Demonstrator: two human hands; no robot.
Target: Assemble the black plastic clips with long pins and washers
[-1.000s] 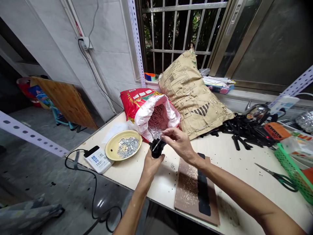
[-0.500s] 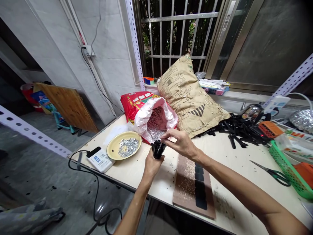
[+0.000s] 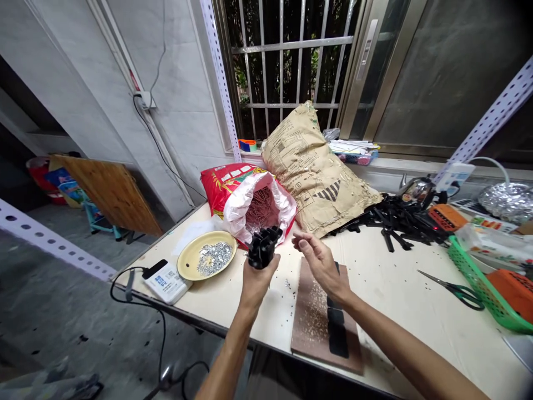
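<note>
My left hand [image 3: 256, 284] is closed around a bundle of black plastic parts [image 3: 263, 247], held upright above the table's front half. To its right, apart from the bundle, is my right hand [image 3: 321, 266]; its fingers are loosely bent, the thumb stands off, and nothing shows between them. Just beyond the bundle lies a red and white sack [image 3: 233, 203], its mouth facing me, with many thin reddish rods [image 3: 262, 208] inside. A yellow dish [image 3: 183, 265] of small shiny metal pieces [image 3: 214, 256] stands left of my left hand.
A brown board [image 3: 306, 339] with black pads lies below my right hand. Behind are a large tan sack [image 3: 300, 166] and a heap of black parts [image 3: 393, 219]. Scissors [image 3: 458, 291] and a green basket [image 3: 470, 286] are at right, a white power bank [image 3: 167, 282] at left.
My right hand has moved away from the bundle to the right, and its fingers have loosened. The left hand has turned the bundle slightly, showing more of its ends. The view has shifted a little.
</note>
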